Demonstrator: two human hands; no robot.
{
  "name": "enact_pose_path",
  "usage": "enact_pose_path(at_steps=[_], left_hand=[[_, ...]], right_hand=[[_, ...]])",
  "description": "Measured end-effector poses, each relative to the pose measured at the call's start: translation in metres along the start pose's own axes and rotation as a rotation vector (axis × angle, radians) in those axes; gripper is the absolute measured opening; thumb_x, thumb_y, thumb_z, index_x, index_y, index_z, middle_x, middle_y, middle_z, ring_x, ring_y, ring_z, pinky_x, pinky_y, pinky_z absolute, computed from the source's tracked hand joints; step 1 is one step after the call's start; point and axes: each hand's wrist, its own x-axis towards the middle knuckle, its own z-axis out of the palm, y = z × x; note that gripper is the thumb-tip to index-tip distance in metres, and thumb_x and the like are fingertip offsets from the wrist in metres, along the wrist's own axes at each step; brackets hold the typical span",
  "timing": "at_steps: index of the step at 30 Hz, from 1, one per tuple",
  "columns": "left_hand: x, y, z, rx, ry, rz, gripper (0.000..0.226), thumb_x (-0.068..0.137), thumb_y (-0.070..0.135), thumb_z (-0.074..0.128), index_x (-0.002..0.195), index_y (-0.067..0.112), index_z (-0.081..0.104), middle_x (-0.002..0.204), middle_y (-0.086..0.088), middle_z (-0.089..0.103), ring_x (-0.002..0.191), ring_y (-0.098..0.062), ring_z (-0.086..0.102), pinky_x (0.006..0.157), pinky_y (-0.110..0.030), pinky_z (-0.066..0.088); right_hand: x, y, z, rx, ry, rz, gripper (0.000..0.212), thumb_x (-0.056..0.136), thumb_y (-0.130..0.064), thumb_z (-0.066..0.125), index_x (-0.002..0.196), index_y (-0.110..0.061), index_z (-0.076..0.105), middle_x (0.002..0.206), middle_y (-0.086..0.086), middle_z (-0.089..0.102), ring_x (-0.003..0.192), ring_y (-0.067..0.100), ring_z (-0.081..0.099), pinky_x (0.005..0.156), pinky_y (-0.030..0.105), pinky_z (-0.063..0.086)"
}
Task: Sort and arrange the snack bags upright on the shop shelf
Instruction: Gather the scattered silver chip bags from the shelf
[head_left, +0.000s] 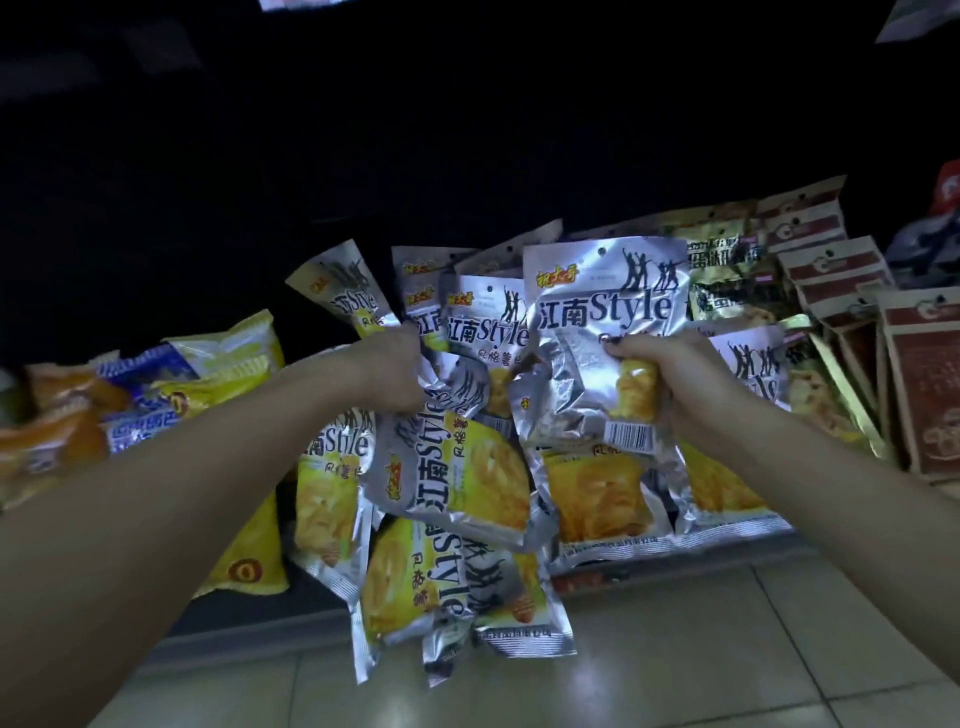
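The left hand (392, 371) clutches a crumpled bunch of silver-and-yellow snack bags (452, 473) that hang tilted over the shelf's (675, 558) front edge, and the right hand (670, 384) grips 1 more silver bag (597, 332) held upright. More of these bags (488, 322) stand behind toward the shelf's dark back. Yellow-and-blue packets (156, 395) lie at its left end, brown pouches (919, 384) stand at its right end, and pale floor tiles (675, 649) run below.
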Motion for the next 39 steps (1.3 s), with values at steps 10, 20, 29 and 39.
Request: enact_pose_path(at_steps=[10,20,29,39], left_hand=[[-0.028,-0.068,-0.015,0.068,0.064,-0.091,0.011,0.087,0.01,0.064,0.091,0.021,0.063,0.085,-0.001,0.063,0.068,-0.016,0.06,0.053,-0.026,0.04],[-0.076,-0.097,0.0,0.029,0.184,0.115,0.039,0.092,-0.004,0.044,0.064,0.024,0.047,0.065,0.005,0.048,0.057,-0.006,0.039,0.057,-0.028,0.031],[-0.102,-0.025,0.029,0.497,0.104,0.315,0.013,0.099,0.044,0.034,0.097,0.034,0.043,0.082,0.005,0.055,0.074,-0.02,0.055,0.062,-0.034,0.046],[-0.089,0.006,0.052,0.448,-0.179,0.379,0.05,0.082,0.013,0.061,0.126,0.028,0.042,0.099,0.004,0.056,0.083,-0.02,0.057,0.069,-0.043,0.053]], right_hand=[[-0.004,0.025,0.024,-0.021,-0.112,0.084,0.022,0.083,-0.006,0.075,0.101,0.001,0.065,0.066,0.006,0.054,0.054,0.019,0.059,0.057,0.039,0.059],[-0.002,0.028,0.055,0.047,-0.164,0.076,0.01,0.089,-0.01,0.07,0.079,-0.007,0.069,0.056,-0.004,0.055,0.045,0.011,0.053,0.047,0.024,0.049],[0.003,0.028,0.051,-0.004,-0.145,0.072,0.011,0.085,-0.011,0.074,0.077,-0.008,0.066,0.054,-0.003,0.053,0.045,0.015,0.053,0.046,0.026,0.048],[-0.01,0.018,0.042,-0.024,-0.19,0.101,0.015,0.087,-0.007,0.073,0.076,-0.007,0.062,0.049,-0.004,0.053,0.042,0.013,0.054,0.04,0.021,0.047]])
